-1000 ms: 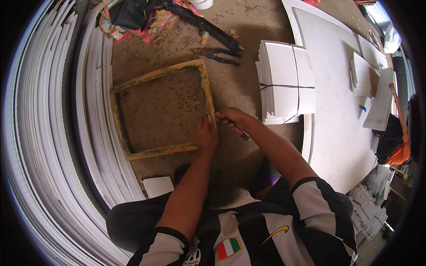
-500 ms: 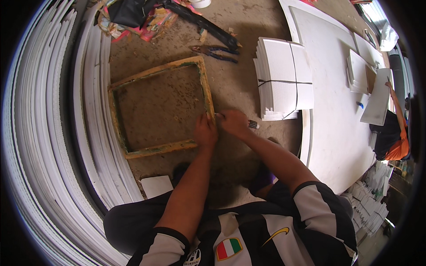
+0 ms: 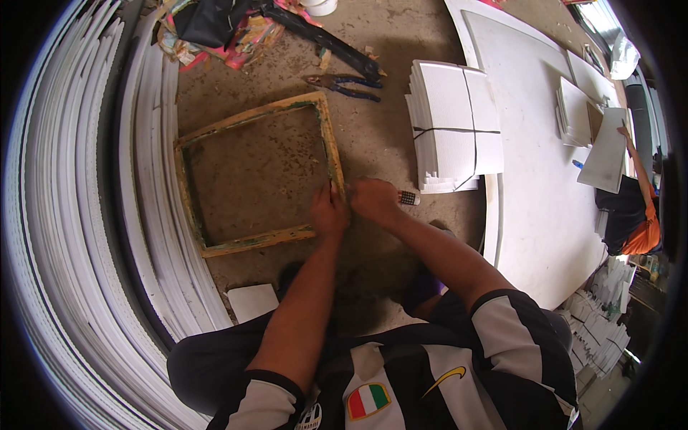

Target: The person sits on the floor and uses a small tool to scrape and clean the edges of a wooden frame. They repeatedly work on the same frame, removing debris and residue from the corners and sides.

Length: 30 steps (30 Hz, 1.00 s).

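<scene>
A worn wooden frame point(image 3: 252, 115), yellow-brown with green patches, lies on the brown floor in front of me. My left hand point(image 3: 329, 211) is closed round the lower part of its right side. Just to the right of that bar is my right hand point(image 3: 373, 198), closed on a tool handle point(image 3: 409, 198). Only the dark checkered butt of this handle, with a pale tip, sticks out behind the fist; the tool's working end is hidden between my hands and the frame. Beyond the frame's upper right corner lie pliers point(image 3: 344, 86) with dark handles.
A strapped stack of white sheets point(image 3: 456, 122) stands to the right, beside a large white board point(image 3: 530, 165). Long white panels point(image 3: 61, 179) line the left. Black bar point(image 3: 326, 39) and crumpled scraps point(image 3: 236, 46) lie at the far side. At far right, another person point(image 3: 631, 215) handles a white sheet.
My right hand has shifted slightly left, closer against the frame's bar, with the handle moving along. My left hand keeps its hold. The other person's sheet has moved slightly.
</scene>
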Available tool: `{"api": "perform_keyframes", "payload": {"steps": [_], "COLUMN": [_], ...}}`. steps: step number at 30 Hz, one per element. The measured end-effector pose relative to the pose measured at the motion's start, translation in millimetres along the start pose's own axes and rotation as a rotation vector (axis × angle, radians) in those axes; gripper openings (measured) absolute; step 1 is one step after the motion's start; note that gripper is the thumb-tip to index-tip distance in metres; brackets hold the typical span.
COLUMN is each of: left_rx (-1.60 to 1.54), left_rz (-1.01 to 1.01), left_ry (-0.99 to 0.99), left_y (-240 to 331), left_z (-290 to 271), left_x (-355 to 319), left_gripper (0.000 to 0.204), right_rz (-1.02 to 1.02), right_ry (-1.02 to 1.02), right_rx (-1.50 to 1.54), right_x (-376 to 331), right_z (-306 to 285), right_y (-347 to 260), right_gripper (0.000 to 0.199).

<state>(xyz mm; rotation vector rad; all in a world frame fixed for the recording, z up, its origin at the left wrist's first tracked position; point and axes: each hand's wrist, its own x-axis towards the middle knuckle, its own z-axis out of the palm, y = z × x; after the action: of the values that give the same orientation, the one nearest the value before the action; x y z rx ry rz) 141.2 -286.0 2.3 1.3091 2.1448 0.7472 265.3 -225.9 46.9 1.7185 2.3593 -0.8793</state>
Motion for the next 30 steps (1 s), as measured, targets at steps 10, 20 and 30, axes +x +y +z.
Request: {"api": "perform_keyframes", "payload": {"steps": [10, 20, 30], "left_rx": [0.29, 0.243, 0.247], "left_rz": [0.293, 0.33, 0.276], "left_ry": [-0.056, -0.032, -0.025], "left_y": [-31, -25, -19], "left_z": [-12, -14, -14], "left_x": [-6, -7, -8], "left_gripper": [0.02, 0.018, 0.021], "right_rz": [-0.008, -0.095, 0.097], "right_ry": [-0.099, -0.148, -0.16], "right_rx": [-0.165, -0.04, 0.841], "right_x": [-2, 14, 42], "right_z": [-15, -3, 27], "right_y": [-22, 13, 43], "right_gripper": [0.031, 0.034, 0.032]}}
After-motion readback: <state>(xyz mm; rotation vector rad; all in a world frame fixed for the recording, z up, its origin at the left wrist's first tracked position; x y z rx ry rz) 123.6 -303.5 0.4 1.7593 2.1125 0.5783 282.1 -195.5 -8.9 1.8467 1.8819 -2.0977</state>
